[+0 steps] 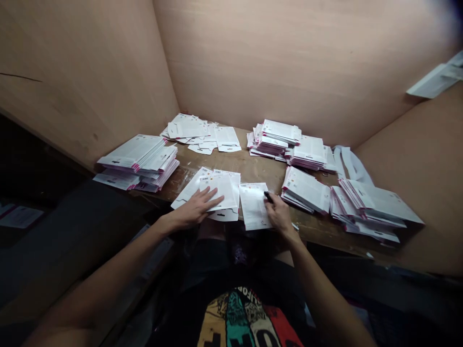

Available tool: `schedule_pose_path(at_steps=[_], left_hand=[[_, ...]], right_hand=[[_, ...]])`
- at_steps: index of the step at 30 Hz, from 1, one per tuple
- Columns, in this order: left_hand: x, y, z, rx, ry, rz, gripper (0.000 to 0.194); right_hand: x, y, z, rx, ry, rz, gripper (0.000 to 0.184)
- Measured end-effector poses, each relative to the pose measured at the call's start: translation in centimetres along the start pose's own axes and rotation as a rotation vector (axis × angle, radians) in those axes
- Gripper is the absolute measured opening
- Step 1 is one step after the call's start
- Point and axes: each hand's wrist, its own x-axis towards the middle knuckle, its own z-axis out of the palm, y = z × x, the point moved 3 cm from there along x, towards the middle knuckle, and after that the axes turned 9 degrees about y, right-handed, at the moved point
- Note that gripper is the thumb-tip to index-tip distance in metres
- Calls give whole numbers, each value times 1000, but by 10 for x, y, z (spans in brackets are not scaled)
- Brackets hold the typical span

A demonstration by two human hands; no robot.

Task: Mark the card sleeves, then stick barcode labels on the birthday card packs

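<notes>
My left hand (198, 205) lies with fingers stretched out across a few overlapping flat white card packets (221, 187). Some of these have a cut-out hanging slot. In my closed right hand (278, 212) is a small black stick-like object (268, 196), mostly hidden by the fingers, so its exact kind is unclear. That hand rests at the right edge of a single white packet (253, 207) with small print on it. This packet lies beside the group under my left hand, near the front edge of the wooden table.
Stacked white packets with pink edges stand at the left (133, 152), back right (278, 132) and right (372, 202), with a smaller stack (307, 188) nearer me. Loose packets (195, 132) lie at the back left. White strips (349, 164) curl by the right wall. Wooden panels (289, 58) enclose the table (249, 166).
</notes>
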Motion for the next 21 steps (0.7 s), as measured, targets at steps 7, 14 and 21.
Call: schedule_pose_path(at_steps=[7, 14, 21], left_hand=[[75, 114, 66, 55, 80, 24, 63], [73, 43, 52, -14, 217, 79, 50], [39, -27, 44, 109, 133, -78, 50]], right_hand=[[20, -5, -29, 171, 177, 176, 49], [14, -13, -25, 599, 190, 409, 54], [2, -70, 41, 695, -304, 284, 30]])
